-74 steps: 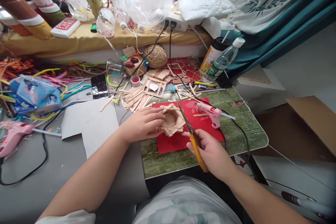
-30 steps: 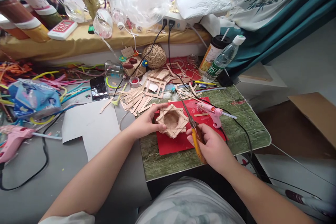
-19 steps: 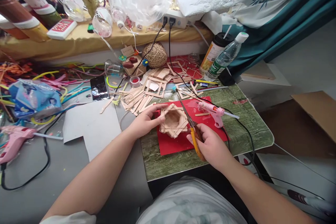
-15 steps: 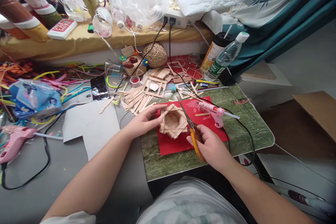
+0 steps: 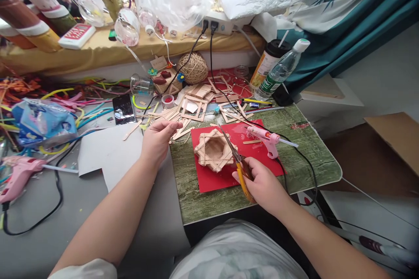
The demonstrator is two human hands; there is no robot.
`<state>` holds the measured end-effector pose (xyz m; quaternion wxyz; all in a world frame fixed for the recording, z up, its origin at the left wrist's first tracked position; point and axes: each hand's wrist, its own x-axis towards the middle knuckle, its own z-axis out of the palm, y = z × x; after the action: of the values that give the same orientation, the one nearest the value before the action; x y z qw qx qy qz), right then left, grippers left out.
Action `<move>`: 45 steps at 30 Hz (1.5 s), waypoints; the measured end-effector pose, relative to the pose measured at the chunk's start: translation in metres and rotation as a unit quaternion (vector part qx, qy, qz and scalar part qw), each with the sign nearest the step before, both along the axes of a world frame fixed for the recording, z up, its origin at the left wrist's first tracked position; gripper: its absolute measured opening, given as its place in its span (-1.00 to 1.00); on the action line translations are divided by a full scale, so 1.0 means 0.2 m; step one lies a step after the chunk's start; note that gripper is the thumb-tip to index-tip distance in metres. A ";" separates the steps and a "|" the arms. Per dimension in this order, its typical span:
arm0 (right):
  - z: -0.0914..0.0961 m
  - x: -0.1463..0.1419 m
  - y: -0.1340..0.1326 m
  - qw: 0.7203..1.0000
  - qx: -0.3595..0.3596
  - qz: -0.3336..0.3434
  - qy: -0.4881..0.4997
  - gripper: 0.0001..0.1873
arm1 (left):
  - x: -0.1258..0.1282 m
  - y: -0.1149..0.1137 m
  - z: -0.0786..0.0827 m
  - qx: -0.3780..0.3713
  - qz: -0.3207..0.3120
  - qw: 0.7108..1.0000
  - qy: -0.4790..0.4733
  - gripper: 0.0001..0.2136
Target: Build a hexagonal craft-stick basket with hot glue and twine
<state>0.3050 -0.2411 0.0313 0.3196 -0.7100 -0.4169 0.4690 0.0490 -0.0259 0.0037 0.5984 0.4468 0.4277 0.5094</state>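
A star-shaped bowl of stacked craft sticks [image 5: 203, 153] sits on a red sheet [image 5: 209, 186], its hollow facing up. My right hand [image 5: 263, 181] is wrapped round the orange handles of a pair of scissors [image 5: 240, 163], whose blades point up and left along the bowl's right rim. Left of the bowl, and apart from it, is my left hand [image 5: 157, 139]. Its thumb and fingertips are pinched together beside the pile of loose craft sticks [image 5: 175, 117]; anything between them is too small to make out. A pink glue gun [image 5: 266, 138] lies on the sheet's right side.
Square stick frames [image 5: 194, 111] lie behind the sheet. A bottle [image 5: 279, 72] and a lidded cup [image 5: 266, 63] stand at the back right. Black cords [image 5: 211, 59] cross the table. Another pink glue gun [image 5: 22, 174], a phone [image 5: 124, 110] and white card [image 5: 114, 152] lie left.
My left hand has let go of the bowl and moved left toward the loose sticks, its fingers closing into a pinch. The bowl has shifted slightly left. My right hand stays nearly still with the scissors.
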 end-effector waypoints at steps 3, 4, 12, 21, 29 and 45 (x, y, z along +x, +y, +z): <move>-0.05 0.00 0.00 1.000 0.004 -0.008 0.003 -0.60 | -0.01 0.02 0.01 -0.013 -0.006 0.999 -0.030 -0.66; -0.06 0.00 -0.01 1.000 0.007 -0.010 0.008 -0.59 | -0.01 0.02 0.02 -0.012 -0.012 0.999 -0.033 -0.67; -0.15 0.00 -0.06 0.994 0.051 -0.058 0.074 -0.47 | 0.02 -0.01 0.02 0.009 -0.023 1.000 -0.014 -0.68; -0.17 0.02 -0.08 0.994 0.066 -0.054 0.074 -0.45 | -0.01 0.03 -0.02 0.026 -0.001 0.998 -0.065 -0.57; -0.18 0.03 -0.08 0.993 0.057 -0.056 0.089 -0.46 | 0.01 0.00 -0.01 0.029 -0.040 0.999 0.003 -0.62; -0.12 0.03 -0.10 0.980 -0.015 0.002 0.198 -0.51 | -0.01 -0.05 0.01 0.200 -0.119 0.947 0.224 -0.69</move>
<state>0.3115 -0.2606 0.0074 0.3838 -0.6072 -0.3395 0.6072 0.0466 -0.0355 0.0052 0.4421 0.7072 0.3837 0.3965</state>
